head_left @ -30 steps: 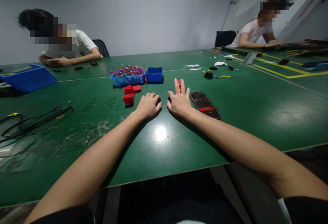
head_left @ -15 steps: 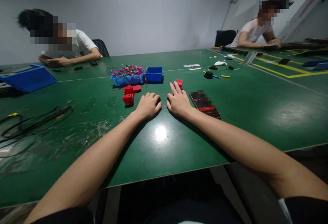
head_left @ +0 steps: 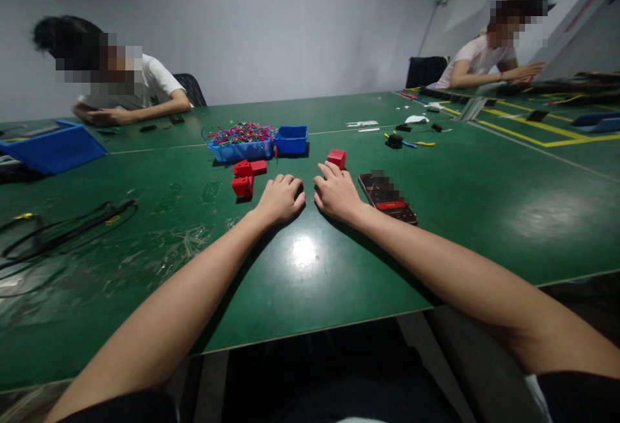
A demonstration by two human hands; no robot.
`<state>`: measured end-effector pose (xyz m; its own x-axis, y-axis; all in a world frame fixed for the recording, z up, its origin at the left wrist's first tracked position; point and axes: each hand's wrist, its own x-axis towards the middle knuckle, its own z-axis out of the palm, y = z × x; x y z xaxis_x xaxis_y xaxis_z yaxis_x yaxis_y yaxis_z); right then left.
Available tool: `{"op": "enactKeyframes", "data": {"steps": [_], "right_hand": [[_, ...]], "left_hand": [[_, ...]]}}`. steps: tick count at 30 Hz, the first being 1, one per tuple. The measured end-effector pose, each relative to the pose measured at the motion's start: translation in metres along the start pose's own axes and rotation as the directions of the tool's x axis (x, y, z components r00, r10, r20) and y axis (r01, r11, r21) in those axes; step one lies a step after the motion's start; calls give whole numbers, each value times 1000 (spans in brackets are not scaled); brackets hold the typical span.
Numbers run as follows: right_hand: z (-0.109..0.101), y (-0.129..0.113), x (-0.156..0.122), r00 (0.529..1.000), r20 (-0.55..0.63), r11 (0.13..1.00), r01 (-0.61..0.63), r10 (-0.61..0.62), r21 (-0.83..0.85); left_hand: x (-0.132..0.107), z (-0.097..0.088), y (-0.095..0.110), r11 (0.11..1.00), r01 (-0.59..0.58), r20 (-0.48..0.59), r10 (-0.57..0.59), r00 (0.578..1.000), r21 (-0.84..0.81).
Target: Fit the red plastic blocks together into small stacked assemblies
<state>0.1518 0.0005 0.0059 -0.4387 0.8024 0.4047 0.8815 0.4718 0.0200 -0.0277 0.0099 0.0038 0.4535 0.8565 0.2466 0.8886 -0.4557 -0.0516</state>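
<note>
Resting palm-down on the desk [head_left: 310, 303], the left hand [head_left: 279, 199] and right hand [head_left: 338, 194] are relaxed, fingers loosely bent, with nothing visibly gripped. A single red block [head_left: 338, 157] is located at the right fingertips; contact cannot be confirmed. Its near side is partly covered, so its long axis cannot be determined. Red blocks [head_left: 243, 186] are grouped beyond the left hand, presumably for easy reach; the flat red piece [head_left: 259, 166] lies lengthwise left to right. The smartphone [head_left: 387, 205] lies diagonally, far-left to near-right, likely positioned for display visibility.

Black cable [head_left: 107, 217] looped at left; blue bin [head_left: 62, 150] beyond; person in white [head_left: 159, 84] across green table [head_left: 460, 229].
</note>
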Motion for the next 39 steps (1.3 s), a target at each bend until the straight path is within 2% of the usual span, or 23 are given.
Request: {"op": "enactKeyframes", "data": {"steps": [6,14,21,29,36,39], "right_hand": [[5,5,4,1000,-6,996,-21,22,91],[2,6,5,997,-1,995,-78,78,64],[0,11,7,990,49,992,-128,129,-13],[-14,12,3,980,65,964,-173,190,-201],[-15,17,7,950,121,934,-251,288,-254],[-12,21,6,955,127,945,-236,268,-225]], "left_hand": [[-1,0,1,1000,0,-7,0,1000,-3],[-1,0,0,1000,1,-5,-1,1000,-5],[-1,0,0,1000,-1,-4,1,1000,-7],[-1,0,0,1000,-5,-7,5,1000,-6],[-1,1,0,1000,-4,-11,3,1000,-4],[-1,1,0,1000,-4,-17,4,1000,-7]]}}
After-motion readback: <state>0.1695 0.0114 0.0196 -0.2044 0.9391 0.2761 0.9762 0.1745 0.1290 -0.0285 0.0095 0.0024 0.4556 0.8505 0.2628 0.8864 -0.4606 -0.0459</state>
